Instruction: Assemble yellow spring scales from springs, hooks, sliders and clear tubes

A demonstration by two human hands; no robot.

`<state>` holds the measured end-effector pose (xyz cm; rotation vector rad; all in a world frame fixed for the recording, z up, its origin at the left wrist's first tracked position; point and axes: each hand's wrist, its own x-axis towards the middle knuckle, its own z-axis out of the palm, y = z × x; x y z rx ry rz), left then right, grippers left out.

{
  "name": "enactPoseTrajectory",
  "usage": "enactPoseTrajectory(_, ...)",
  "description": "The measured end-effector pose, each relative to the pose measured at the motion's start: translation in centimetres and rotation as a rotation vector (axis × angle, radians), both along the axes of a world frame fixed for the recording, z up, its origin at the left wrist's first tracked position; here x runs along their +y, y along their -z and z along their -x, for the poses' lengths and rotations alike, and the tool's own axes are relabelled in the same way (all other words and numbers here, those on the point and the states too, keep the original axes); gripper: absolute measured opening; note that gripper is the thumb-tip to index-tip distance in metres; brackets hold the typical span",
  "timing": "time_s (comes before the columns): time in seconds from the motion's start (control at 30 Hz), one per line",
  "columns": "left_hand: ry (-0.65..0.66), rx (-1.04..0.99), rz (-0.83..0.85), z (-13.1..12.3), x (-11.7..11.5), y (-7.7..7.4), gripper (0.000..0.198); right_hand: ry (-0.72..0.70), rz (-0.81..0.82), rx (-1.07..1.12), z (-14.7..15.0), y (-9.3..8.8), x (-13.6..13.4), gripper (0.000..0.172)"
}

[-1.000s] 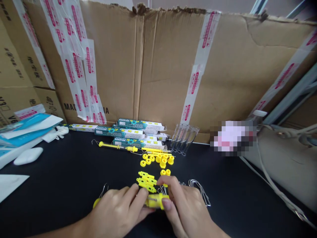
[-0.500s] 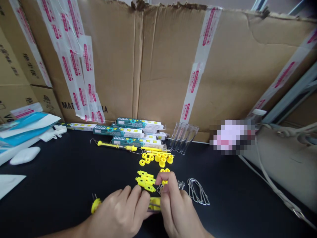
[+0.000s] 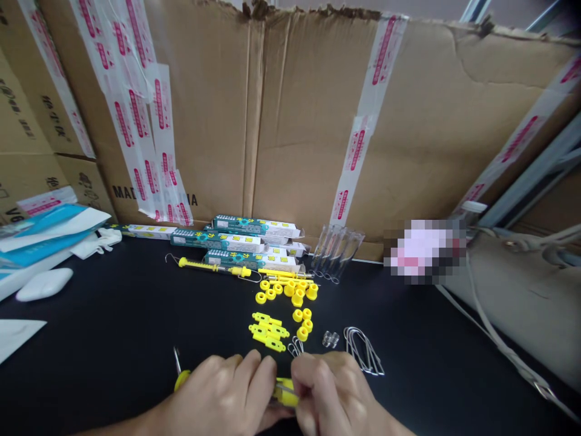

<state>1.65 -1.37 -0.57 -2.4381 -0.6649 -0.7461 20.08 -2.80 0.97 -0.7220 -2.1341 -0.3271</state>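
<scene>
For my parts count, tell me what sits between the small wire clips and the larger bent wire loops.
In the head view, a small cluster of clear plastic pieces lies between the small wire clips and the bent wire loops.

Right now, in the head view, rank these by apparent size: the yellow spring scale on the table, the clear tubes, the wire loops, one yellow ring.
1. Yellow spring scale, the longest.
2. Clear tubes and wire loops look alike; the loops lie nearer the camera, so I can't rank them.
3. Yellow ring, the smallest.
</scene>
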Motion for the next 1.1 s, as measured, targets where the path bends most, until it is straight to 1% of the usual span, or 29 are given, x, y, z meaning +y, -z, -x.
enactPoseTrajectory(0.03,-0.007,-0.027,0.020,0.0,0.0,0.0,0.039,-0.012,-0.034,-0.022,0.0,-0.2,0.1,0.025)
enactPoseTrajectory(0.13,-0.023,-0.093,0.014,0.0,0.1,0.1,0.036,0.028,-0.085,-0.050,-0.1,-0.6,0.3,0.027)
enactPoseTrajectory(0.2,-0.035,-0.109,-0.012,0.1,0.4,0.1,0.035,0.072,-0.055,-0.003,-0.2,-0.5,0.3,0.027)
enactPoseTrajectory(0.3,-0.060,-0.101,-0.021,0.5,1.0,0.1,0.035,0.113,0.001,0.087,-0.6,0.1,0.1,0.025)
enactPoseTrajectory(0.43,-0.079,-0.059,-0.005,0.9,1.5,0.1,0.036,0.108,0.010,0.101,-0.8,0.9,0.1,0.024)
enactPoseTrajectory(0.5,-0.070,-0.044,-0.018,1.0,1.6,0.1,0.035,0.099,0.059,0.082,-0.7,1.0,0.0,0.019)
enactPoseTrajectory(0.57,-0.055,-0.026,-0.030,1.1,1.7,0.1,0.034,0.078,0.141,0.077,-0.6,1.2,0.0,0.015)
enactPoseTrajectory(0.67,-0.043,-0.012,-0.054,1.1,1.6,0.1,0.033,-0.008,0.243,0.123,-0.5,1.6,0.0,0.015)
enactPoseTrajectory(0.73,-0.037,-0.016,-0.082,1.1,1.6,0.0,0.033,-0.088,0.283,0.167,-0.6,1.8,0.1,0.016)
enactPoseTrajectory(0.8,-0.033,-0.018,-0.094,1.3,1.5,0.1,0.033,-0.139,0.304,0.189,-0.8,1.9,0.2,0.019)
enactPoseTrajectory(0.87,-0.027,-0.018,-0.075,1.4,1.5,0.1,0.034,-0.167,0.300,0.173,-0.9,1.8,0.3,0.024)
enactPoseTrajectory(0.93,-0.018,-0.019,-0.032,1.5,1.5,0.2,0.034,-0.209,0.287,0.153,-1.1,1.5,0.3,0.025)
enactPoseTrajectory(1.03,-0.024,0.005,0.029,1.7,1.6,0.3,0.035,-0.260,0.380,0.195,-1.6,1.3,0.6,0.023)
enactPoseTrajectory(1.1,-0.026,0.033,0.048,1.8,1.9,0.3,0.035,-0.275,0.442,0.186,-2.0,1.4,0.8,0.023)
